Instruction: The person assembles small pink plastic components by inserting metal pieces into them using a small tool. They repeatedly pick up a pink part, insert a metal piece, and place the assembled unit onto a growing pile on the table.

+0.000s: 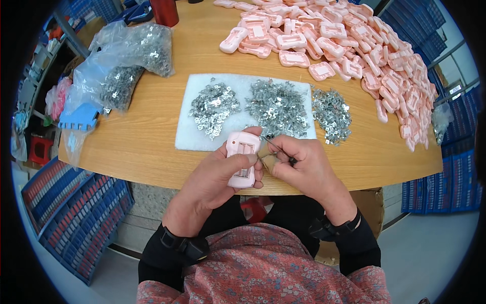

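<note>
My left hand (215,177) holds a pink plastic casing (242,158) upright over the table's near edge, thumb across its lower half. My right hand (304,164) pinches thin dark tweezers (276,148) whose tip points at the casing's recessed slot; tan tape wraps the thumb and a fingertip. Just beyond the hands lies a white foam pad (197,134) carrying two heaps of small silver metal clips (276,106). A third heap of clips (331,114) rests on the wood right of the pad.
A large pile of pink casings (354,45) covers the far right of the round wooden table (147,147). Clear bags of metal clips (126,61) sit far left, beside a blue plastic piece (79,117). A red cylinder (164,11) stands at the back. Blue crates (71,213) stand on the floor.
</note>
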`<state>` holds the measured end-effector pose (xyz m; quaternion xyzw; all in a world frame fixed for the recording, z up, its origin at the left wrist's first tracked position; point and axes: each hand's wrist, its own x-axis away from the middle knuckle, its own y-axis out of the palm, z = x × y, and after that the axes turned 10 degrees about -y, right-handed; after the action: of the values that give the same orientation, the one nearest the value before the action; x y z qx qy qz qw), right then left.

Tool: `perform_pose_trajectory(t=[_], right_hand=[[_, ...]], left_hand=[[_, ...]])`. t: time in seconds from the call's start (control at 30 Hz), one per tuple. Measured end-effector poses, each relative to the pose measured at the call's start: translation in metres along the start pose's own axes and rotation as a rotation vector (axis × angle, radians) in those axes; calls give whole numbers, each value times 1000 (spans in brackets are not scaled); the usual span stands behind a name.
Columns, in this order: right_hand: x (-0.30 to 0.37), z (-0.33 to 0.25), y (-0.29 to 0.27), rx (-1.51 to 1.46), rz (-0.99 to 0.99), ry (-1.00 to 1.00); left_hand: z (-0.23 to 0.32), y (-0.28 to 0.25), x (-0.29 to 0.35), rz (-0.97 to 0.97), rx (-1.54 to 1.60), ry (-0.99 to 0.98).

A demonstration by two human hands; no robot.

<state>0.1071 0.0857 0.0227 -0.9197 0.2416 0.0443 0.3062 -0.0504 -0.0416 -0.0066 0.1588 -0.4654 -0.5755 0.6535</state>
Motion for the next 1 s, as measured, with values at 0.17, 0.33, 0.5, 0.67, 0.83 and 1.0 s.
perform_pose_trajectory(t=[0.17,0.33,0.5,0.67,0.83,1.0], right_hand=[[-1,2,9,-32,149,12],[-3,-2,18,56,102,37],[-1,-1,27,340,108,-79],[3,0,32,454,68,-164],[9,1,32,384,103,-162],[9,-5,26,359,32,-164]], left_hand=[[-4,-2,-1,10,63,-29],[-14,-4,-5,3,108,-28],[-14,3,-4,44,52,-16],[-15,4,-6,66,75,-4],[-18,-8,-9,32,77,-5],[-16,-3,-8,88,91,-25]])
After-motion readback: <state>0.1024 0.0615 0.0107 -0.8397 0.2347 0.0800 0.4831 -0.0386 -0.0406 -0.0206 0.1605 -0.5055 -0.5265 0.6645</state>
